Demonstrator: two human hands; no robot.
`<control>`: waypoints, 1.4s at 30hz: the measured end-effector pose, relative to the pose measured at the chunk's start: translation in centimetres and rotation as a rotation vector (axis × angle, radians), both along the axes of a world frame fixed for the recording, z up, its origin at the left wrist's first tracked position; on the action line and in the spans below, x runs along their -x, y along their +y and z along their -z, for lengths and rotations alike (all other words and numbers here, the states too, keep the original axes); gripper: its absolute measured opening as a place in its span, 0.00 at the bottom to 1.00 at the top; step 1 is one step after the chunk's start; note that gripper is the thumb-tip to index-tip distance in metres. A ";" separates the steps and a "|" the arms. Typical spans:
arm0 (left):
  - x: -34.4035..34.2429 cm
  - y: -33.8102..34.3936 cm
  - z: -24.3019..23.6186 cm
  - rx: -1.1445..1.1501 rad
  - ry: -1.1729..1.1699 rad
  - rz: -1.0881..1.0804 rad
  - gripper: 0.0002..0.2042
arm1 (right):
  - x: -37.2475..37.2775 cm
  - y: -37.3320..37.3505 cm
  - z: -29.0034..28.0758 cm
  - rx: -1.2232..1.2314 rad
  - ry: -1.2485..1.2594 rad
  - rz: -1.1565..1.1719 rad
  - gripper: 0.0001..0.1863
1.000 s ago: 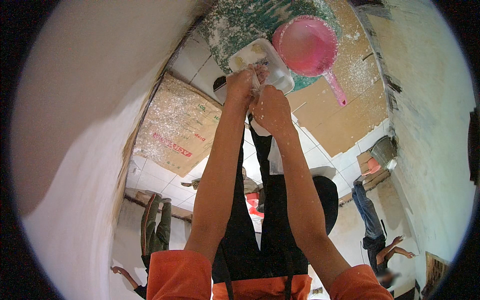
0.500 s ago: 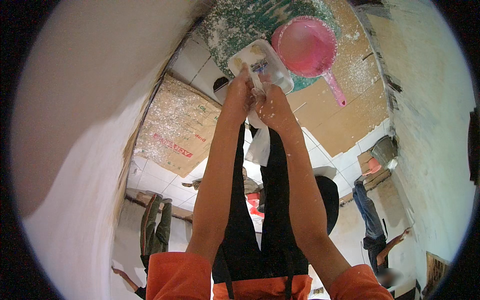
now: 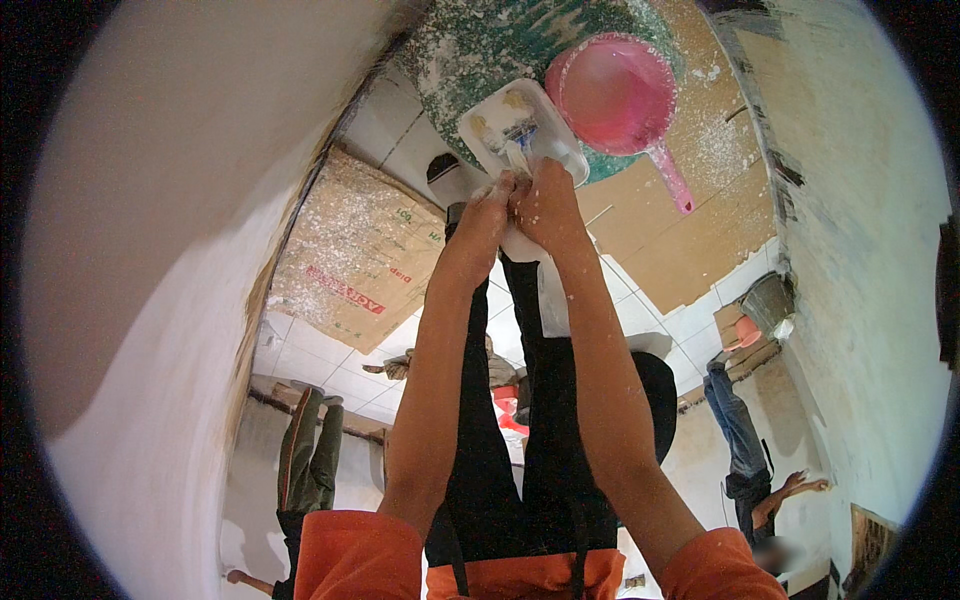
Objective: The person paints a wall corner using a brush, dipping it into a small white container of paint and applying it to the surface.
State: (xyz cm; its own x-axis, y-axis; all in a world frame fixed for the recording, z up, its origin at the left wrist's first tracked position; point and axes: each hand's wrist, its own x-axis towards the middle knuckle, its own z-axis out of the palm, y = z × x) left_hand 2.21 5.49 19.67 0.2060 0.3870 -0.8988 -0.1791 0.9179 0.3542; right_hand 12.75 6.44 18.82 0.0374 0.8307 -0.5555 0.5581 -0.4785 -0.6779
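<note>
My left hand (image 3: 488,210) and my right hand (image 3: 545,205) are close together in front of my legs, both dusted with white, fingers closed. Between them runs a thin, limp white strip (image 3: 553,300), plastic or paper, I cannot tell which. Its long end hangs beneath my right hand, and a short crumpled end sticks up past my fingers. Just beyond them is a white plastic tub (image 3: 483,150) with rounded corners, holding something blue and yellowish smears. A pink dipper (image 3: 612,95) with a long handle (image 3: 672,180) stands beside the tub. My fingertips are partly hidden.
A green surface (image 3: 450,70) spattered white lies under the tub and dipper. Flattened cardboard (image 3: 350,250) covers floor tiles at left, more (image 3: 670,240) at right. Walls rise on both sides. Two people stand farther back, one left (image 3: 312,455), one right (image 3: 740,440). A bucket (image 3: 770,303) stands at right.
Both hands have drawn back slightly from the tub toward me, the left one lower. The strip's hanging end has swung to the right. The person at right has moved an arm.
</note>
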 end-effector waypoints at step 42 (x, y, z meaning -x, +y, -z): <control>-0.3 2.5 1.6 -0.226 0.085 -0.244 0.13 | -2.1 -0.8 -0.4 0.139 0.520 0.003 0.11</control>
